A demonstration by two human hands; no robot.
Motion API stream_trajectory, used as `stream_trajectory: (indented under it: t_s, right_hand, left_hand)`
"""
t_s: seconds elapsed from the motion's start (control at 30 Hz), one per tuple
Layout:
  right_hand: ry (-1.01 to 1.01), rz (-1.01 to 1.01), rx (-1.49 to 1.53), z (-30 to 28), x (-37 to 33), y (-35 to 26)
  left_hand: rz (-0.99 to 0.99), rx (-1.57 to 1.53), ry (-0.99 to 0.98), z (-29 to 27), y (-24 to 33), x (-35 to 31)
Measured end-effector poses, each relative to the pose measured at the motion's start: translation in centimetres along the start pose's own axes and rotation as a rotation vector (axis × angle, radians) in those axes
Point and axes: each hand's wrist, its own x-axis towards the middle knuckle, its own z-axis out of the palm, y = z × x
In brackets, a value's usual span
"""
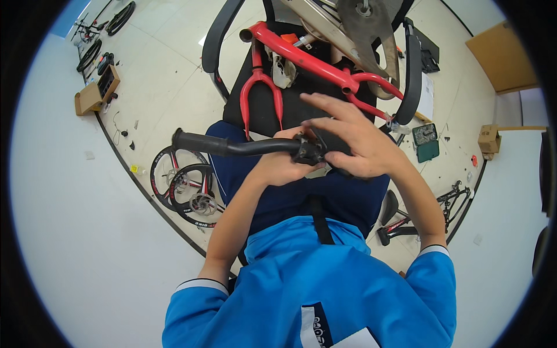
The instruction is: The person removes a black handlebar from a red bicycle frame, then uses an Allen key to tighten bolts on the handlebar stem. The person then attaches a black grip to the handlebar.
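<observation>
Head view, wheels (203,204): on the floor (148,75), left of the fingers of your left hand (281,169).
Handlebar (232,147): its grip end sticks out left of those fingers.
Red fork (262,76): beyond them, over the chair seat (299,110).
Left hand: curled round the handlebar by a black fitting (306,152).
Red frame (307,57): beyond both hands' fingers.
Right hand (361,144): fingers spread wide; you can't tell whether its thumb touches the fitting.

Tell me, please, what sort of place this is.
Probably a bicycle repair or assembly room: a curved black handlebar, a red tubular bicycle frame and two black spoked bicycle wheels are in view.
</observation>
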Motion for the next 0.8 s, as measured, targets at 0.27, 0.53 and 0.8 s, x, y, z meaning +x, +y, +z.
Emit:
stream_trajectory:
  t_s: [0.27,0.53,0.8]
  right_hand:
    - [-0.091,-0.003,0.187,0.5,-2.4,-0.1]
    - [-0.139,0.139,0.072,-1.7,-1.5,1.2]
    - [-0.082,-0.054,0.263,-0.9,-2.0,0.1]
  left_hand:
    - [-0.037,0.008,0.104,-0.7,-1.4,0.5]
    - [-0.004,0.093,0.057,0.2,-0.5,0.2]
    - [-0.021,0.105,0.053,0.1,-1.3,0.2]
